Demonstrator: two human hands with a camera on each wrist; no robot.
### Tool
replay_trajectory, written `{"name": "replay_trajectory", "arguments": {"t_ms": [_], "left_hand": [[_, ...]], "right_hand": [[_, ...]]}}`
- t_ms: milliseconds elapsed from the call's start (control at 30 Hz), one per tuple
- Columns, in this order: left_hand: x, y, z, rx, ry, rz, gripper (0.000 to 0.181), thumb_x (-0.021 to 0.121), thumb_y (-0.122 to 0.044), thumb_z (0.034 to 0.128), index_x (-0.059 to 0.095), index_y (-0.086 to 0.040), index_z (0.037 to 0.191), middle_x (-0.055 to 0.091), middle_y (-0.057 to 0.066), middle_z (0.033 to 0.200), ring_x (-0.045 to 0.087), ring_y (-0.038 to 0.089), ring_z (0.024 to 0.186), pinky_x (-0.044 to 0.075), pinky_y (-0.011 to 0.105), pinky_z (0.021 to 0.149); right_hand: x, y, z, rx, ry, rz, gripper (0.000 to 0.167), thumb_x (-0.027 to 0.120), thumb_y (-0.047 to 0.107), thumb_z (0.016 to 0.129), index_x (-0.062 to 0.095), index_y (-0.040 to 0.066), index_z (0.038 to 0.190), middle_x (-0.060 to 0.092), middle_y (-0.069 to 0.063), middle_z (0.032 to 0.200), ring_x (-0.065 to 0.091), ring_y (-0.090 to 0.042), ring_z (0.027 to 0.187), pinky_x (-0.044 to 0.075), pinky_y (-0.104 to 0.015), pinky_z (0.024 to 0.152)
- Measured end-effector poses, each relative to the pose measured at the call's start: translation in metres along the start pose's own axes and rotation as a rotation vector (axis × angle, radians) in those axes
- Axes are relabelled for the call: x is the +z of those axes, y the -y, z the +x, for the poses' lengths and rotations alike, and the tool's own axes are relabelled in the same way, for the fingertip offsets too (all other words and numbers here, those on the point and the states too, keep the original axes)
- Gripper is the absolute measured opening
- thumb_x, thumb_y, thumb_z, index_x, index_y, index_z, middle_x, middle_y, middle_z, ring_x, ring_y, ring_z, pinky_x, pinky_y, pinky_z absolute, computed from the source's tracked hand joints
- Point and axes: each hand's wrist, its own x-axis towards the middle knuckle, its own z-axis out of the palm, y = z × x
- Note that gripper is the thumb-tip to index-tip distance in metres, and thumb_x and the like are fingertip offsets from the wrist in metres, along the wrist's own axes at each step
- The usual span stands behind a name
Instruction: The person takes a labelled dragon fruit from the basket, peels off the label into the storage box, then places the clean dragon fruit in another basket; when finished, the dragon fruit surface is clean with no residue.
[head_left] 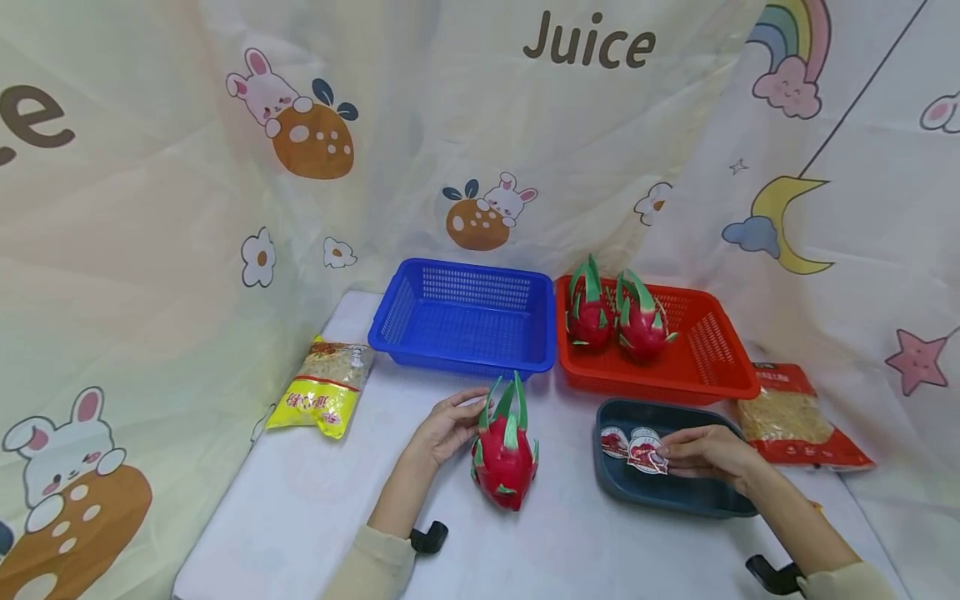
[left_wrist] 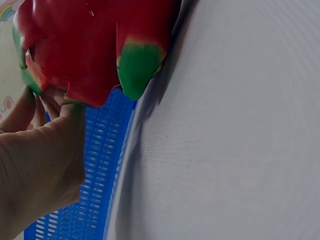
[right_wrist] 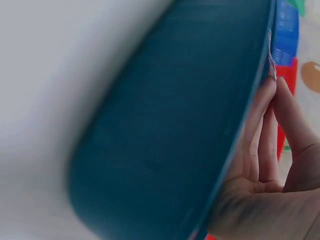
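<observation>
A red dragon fruit (head_left: 506, 462) with green leaf tips stands on the white table below the blue basket. My left hand (head_left: 448, 425) pinches one of its green tips from the left; in the left wrist view, the thumb and fingers (left_wrist: 70, 125) meet the fruit's (left_wrist: 75, 45) underside. Over the dark teal tray (head_left: 701, 496), my right hand (head_left: 708, 452) pinches a small red-and-white sticker (head_left: 647, 457) between thumb and fingers. Another round sticker (head_left: 614, 442) lies in the tray's left part. From the right wrist, only the pinched sticker's thin edge (right_wrist: 271, 55) shows past the tray wall.
A blue basket (head_left: 465, 361) stands at the back. Beside it, a red basket (head_left: 660, 386) holds two dragon fruits (head_left: 643, 331). A yellow food bag (head_left: 318, 400) lies at left, a red-and-clear bag (head_left: 795, 417) at right behind the tray. Printed cloth (head_left: 420, 108) hangs behind.
</observation>
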Motion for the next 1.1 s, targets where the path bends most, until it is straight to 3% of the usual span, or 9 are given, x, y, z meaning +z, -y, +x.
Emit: {"name": "replay_trajectory", "arguments": {"t_ms": [133, 300, 533, 867, 1100], "left_hand": [[0.000, -0.002, 0.000, -0.001, 0.017, 0.000, 0.049, 0.054, 0.005, 0.1043, 0.043, 0.009, 0.152, 0.074, 0.010, 0.102, 0.071, 0.013, 0.084, 0.058, 0.026, 0.069], [0.001, -0.002, 0.001, -0.004, 0.021, -0.001, 0.054, 0.053, 0.004, 0.1046, 0.038, 0.006, 0.156, 0.073, 0.008, 0.100, 0.069, 0.014, 0.085, 0.057, 0.026, 0.069], [0.000, 0.001, 0.001, 0.001, 0.020, 0.006, 0.052, 0.055, 0.005, 0.1035, 0.042, 0.005, 0.154, 0.073, 0.007, 0.099, 0.069, 0.015, 0.088, 0.057, 0.025, 0.069], [-0.002, 0.001, -0.001, 0.002, 0.040, 0.027, 0.054, 0.055, 0.004, 0.1034, 0.040, 0.006, 0.155, 0.074, 0.006, 0.101, 0.071, 0.013, 0.090, 0.057, 0.026, 0.071], [-0.001, 0.002, 0.001, 0.006, 0.024, 0.025, 0.050, 0.056, 0.005, 0.1032, 0.044, 0.006, 0.152, 0.074, 0.008, 0.105, 0.071, 0.015, 0.095, 0.057, 0.025, 0.070]], "right_hand": [[0.001, -0.006, 0.002, 0.004, -0.008, -0.089, 0.027, 0.071, 0.014, 0.100, 0.075, -0.006, 0.118, 0.079, -0.014, 0.104, 0.078, -0.028, 0.093, 0.063, -0.042, 0.082], [0.011, -0.013, 0.006, 0.018, -0.064, -0.205, 0.027, 0.074, 0.015, 0.097, 0.076, -0.007, 0.113, 0.078, -0.016, 0.100, 0.078, -0.028, 0.085, 0.064, -0.041, 0.077], [0.028, -0.018, 0.010, 0.047, -0.176, -0.276, 0.021, 0.081, 0.014, 0.091, 0.080, -0.005, 0.100, 0.078, -0.016, 0.089, 0.076, -0.028, 0.073, 0.064, -0.038, 0.070], [0.044, -0.017, 0.009, -0.041, -0.268, -0.533, 0.010, 0.086, 0.012, 0.086, 0.080, 0.004, 0.085, 0.074, -0.007, 0.076, 0.068, -0.023, 0.058, 0.060, -0.029, 0.061], [0.045, -0.015, 0.012, -0.010, -0.319, -0.601, 0.021, 0.093, 0.016, 0.078, 0.075, 0.004, 0.081, 0.071, -0.005, 0.071, 0.068, -0.021, 0.060, 0.061, -0.032, 0.062]]}}
